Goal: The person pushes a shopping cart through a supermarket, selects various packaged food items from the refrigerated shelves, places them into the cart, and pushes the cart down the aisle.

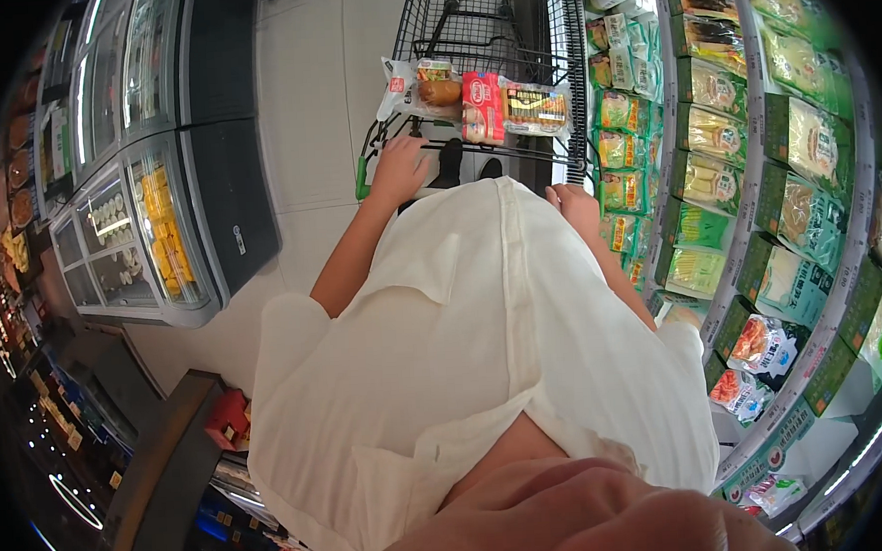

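Note:
My left hand (399, 169) is closed over the left part of the shopping cart's handle, beside its green end piece (362, 178). At the handle's right side, my right hand (576, 207) is curled; my shirt partly hides that grip. Ahead of both hands stands the black wire shopping cart (465, 31). Three packages lie side by side at its near end: a clear bag with a brown bread or sausage (440, 92), a red and clear food pack (482, 109), and a clear pack with a black and yellow label (537, 109).
Shelves of packaged chilled foods (710, 127) run close along the right, their price rail (754, 109) curving past my arm. Glass-topped freezer cabinets (234, 181) stand at the left, across pale floor tiles (312, 95). A dark counter edge (163, 470) lies at lower left.

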### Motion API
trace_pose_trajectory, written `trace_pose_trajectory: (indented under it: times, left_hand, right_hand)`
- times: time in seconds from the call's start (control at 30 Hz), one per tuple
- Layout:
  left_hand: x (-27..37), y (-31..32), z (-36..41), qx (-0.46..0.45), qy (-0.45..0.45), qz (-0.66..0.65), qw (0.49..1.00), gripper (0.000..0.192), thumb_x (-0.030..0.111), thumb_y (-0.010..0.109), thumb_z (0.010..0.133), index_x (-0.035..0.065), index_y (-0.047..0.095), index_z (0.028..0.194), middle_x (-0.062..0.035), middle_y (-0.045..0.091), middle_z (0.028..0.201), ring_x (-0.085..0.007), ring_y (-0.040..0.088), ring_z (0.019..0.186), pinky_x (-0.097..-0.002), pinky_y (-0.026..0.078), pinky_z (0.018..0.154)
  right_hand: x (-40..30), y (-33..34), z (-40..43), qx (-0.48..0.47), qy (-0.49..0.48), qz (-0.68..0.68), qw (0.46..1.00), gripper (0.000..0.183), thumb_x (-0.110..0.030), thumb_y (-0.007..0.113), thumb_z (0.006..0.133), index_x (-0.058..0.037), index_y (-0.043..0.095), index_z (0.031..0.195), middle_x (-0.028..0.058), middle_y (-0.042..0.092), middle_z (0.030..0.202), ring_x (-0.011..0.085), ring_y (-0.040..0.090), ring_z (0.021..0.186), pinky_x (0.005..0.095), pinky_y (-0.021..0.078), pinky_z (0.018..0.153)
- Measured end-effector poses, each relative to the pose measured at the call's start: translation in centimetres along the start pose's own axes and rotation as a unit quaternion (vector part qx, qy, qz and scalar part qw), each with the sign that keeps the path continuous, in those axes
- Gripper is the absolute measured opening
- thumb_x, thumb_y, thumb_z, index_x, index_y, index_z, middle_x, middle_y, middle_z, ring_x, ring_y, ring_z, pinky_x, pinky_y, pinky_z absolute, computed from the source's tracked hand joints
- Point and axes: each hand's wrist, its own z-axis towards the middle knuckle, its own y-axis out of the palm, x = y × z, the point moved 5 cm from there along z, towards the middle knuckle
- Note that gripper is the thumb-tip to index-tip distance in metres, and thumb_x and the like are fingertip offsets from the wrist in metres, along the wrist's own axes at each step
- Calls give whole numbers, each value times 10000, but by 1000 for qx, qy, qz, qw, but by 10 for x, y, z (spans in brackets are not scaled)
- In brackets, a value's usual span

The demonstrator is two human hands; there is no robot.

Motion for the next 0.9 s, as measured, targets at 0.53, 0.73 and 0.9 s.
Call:
trace_pose_trajectory:
  times: [0.53, 0.73, 0.9]
  left_hand:
    - [22, -44, 33, 148, -15, 75, 986, 176, 207, 718, 956, 36, 721, 996, -152, 712, 1085, -387, 646, 1107, -503, 510, 990]
    - [16, -55, 79, 153, -107, 80, 979, 237, 284, 702, 981, 60, 715, 905, -124, 723, 982, -351, 687, 996, -483, 548, 860]
    - [-15, -77, 137, 123, -201, 79, 969, 371, 415, 690, 973, 60, 722, 869, -147, 737, 927, -381, 711, 862, -515, 548, 754]
  right_hand:
    - [10, -19, 92, 31, -12, -56, 998, 402, -488, 665, 965, -103, 699, 856, 122, 744, 798, 352, 735, 770, 508, 570, 688]
    - [13, -37, 170, -4, -26, -67, 997, 540, -592, 641, 954, -60, 703, 883, 169, 755, 833, 385, 750, 808, 523, 588, 725]
    - [7, -54, 247, -154, -48, -100, 982, 815, -832, 630, 862, -60, 771, 1080, 193, 793, 933, 401, 774, 911, 518, 605, 818]
